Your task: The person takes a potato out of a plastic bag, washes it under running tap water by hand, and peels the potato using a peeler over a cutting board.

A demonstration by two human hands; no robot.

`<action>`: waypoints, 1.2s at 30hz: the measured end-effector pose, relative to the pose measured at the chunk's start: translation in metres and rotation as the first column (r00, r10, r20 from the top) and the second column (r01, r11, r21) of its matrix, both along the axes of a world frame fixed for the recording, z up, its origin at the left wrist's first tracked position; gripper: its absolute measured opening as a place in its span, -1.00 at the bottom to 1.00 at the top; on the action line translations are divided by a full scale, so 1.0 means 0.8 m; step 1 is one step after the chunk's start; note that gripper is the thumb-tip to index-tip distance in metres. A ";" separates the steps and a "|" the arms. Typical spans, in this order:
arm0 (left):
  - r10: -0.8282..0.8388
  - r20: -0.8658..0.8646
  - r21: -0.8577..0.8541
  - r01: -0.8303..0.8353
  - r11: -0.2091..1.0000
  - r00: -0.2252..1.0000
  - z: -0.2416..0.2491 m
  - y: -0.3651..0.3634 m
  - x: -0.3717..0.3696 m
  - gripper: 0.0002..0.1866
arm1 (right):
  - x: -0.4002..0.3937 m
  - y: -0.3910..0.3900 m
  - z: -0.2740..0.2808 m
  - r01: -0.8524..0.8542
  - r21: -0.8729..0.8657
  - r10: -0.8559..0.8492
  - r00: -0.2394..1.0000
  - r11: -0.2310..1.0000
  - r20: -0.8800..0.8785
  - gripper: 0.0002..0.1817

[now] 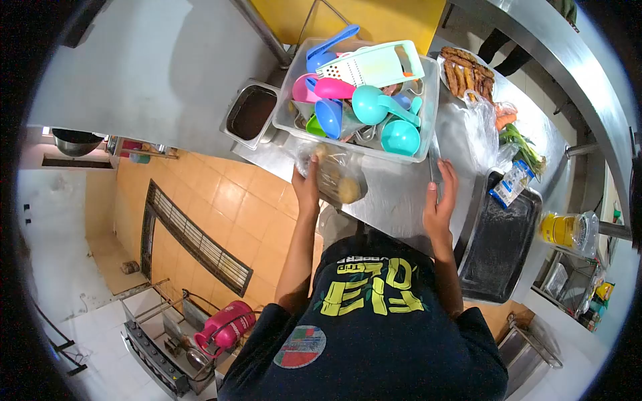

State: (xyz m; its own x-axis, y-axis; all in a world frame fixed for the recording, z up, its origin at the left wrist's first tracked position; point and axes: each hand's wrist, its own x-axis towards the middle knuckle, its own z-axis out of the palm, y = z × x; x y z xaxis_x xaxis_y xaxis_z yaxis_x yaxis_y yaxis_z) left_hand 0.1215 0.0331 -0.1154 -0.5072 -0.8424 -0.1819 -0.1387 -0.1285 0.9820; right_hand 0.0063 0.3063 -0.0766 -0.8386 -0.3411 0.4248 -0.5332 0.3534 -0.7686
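Note:
My left hand (307, 184) grips the top of a clear plastic bag (331, 175) over the counter's front edge. Round, pale brown things like potatoes (348, 190) show through it. My right hand (442, 197) is at the counter, its fingers fairly straight, with a knife (435, 155) between thumb and fingers. The blade points away from me, beside a clear plastic bin (428, 134). Heaped in that bin are a mint-green grater (368, 63), turquoise measuring cups (400, 137), a blue cup (329, 117) and pink scoops (334, 88).
Left of the bin sits a metal pan of dark brown contents (251, 115). Along the right lie a plate of browned food strips (461, 72), carrots (505, 115), green onions (523, 148), a blue-and-white packet (513, 183), a black baking tray (500, 247) and a yellow-labelled package (560, 230).

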 end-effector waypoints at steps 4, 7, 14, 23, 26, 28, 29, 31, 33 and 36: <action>-0.029 -0.072 0.174 0.041 0.984 0.997 -0.003 -0.022 -0.002 -0.64 | 0.004 0.022 -0.014 -0.090 0.062 0.082 0.989 0.994 0.120 -0.70; 0.203 -0.262 0.468 -0.060 0.882 0.944 0.011 -0.008 0.004 -0.57 | 0.011 0.037 -0.021 -0.218 0.068 0.187 0.932 0.973 0.310 -0.77; 0.147 -0.102 0.448 -0.086 0.890 0.984 0.013 0.046 0.017 -0.42 | 0.024 -0.007 0.038 -0.525 0.094 0.454 0.802 0.846 0.389 -0.42; 0.002 -0.176 0.589 0.104 0.801 0.984 0.106 0.119 0.007 -0.54 | 0.031 -0.085 0.026 -0.670 -0.036 0.622 0.667 0.741 0.410 0.14; -0.090 -0.258 0.549 0.223 0.805 0.962 0.101 0.111 0.005 -0.58 | 0.035 -0.072 -0.029 -0.557 -0.031 0.526 0.763 0.830 0.375 -0.14; -0.201 -0.291 0.448 0.319 0.836 0.936 0.099 0.107 0.004 -0.59 | 0.038 -0.070 -0.036 -0.447 -0.140 0.459 0.766 0.883 0.450 -0.31; -0.258 -0.303 0.395 0.367 0.842 0.917 0.098 0.107 0.005 -0.59 | 0.045 -0.068 -0.039 -0.362 -0.205 0.415 0.749 0.909 0.517 -0.40; -0.266 -0.231 0.234 0.319 0.918 0.936 0.089 0.102 0.007 -0.57 | 0.044 -0.063 -0.041 -0.293 -0.300 0.418 0.688 0.908 0.593 -0.52; -0.266 -0.210 0.211 0.310 0.927 0.941 0.089 0.099 0.008 -0.54 | 0.029 -0.058 -0.051 -0.330 -0.380 0.502 0.617 0.864 0.606 -0.59; -0.372 -0.266 0.268 0.439 0.858 0.889 0.083 0.095 0.015 -0.40 | 0.033 -0.061 -0.058 -0.135 -0.518 0.496 0.562 0.845 0.662 -0.61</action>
